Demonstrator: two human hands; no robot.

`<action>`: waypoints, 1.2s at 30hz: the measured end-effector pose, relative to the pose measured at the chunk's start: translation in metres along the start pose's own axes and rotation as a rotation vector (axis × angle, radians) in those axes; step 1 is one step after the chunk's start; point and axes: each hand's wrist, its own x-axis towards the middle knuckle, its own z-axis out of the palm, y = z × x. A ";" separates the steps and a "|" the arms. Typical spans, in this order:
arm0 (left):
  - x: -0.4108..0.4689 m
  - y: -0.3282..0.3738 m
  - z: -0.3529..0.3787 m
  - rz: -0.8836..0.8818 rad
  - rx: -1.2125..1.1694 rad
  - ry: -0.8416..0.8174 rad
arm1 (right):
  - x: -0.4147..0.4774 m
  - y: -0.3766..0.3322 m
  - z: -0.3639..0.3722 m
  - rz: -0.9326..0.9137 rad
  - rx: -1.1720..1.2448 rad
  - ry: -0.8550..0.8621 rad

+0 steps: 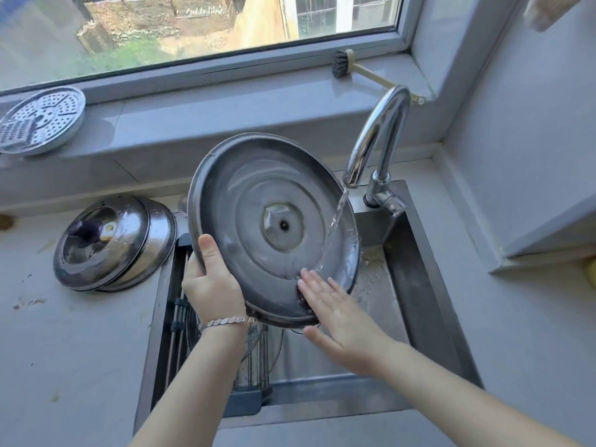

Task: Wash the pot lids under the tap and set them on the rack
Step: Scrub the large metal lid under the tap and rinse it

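Over the sink, the left hand grips the rim of a steel pot lid, tilted underside-up beneath the running tap. The right hand, fingers straight and spread, presses flat against the lid's lower edge.

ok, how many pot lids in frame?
3. Held lid under the tap, left hand gripping its rim; domed lid overlapping another lid on the counter left of the sink. Others may be hidden.
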 end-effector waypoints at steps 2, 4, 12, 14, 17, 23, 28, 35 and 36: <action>-0.001 -0.002 -0.004 0.015 -0.009 -0.005 | 0.001 0.017 0.000 0.108 0.031 0.061; -0.002 -0.001 -0.007 0.026 -0.012 -0.011 | 0.002 0.033 -0.005 0.307 0.075 0.138; -0.008 0.000 -0.011 0.006 -0.021 -0.040 | 0.005 0.013 -0.002 0.152 -0.014 0.052; -0.010 0.000 -0.012 0.008 -0.018 -0.071 | 0.015 0.031 -0.012 0.243 -0.030 0.098; -0.009 0.002 -0.011 -0.005 -0.027 -0.088 | 0.030 0.040 -0.023 0.235 -0.065 0.123; -0.005 0.012 -0.017 0.016 0.001 -0.130 | 0.049 0.056 -0.047 0.537 0.144 0.324; -0.008 0.009 -0.021 -0.088 0.104 -0.253 | 0.025 0.071 -0.037 0.774 0.861 0.383; -0.016 -0.050 -0.009 -0.515 0.249 -0.451 | -0.027 0.097 -0.058 0.978 0.545 0.373; -0.019 -0.059 -0.008 -0.585 0.268 -0.472 | -0.031 0.099 -0.068 0.983 0.493 0.384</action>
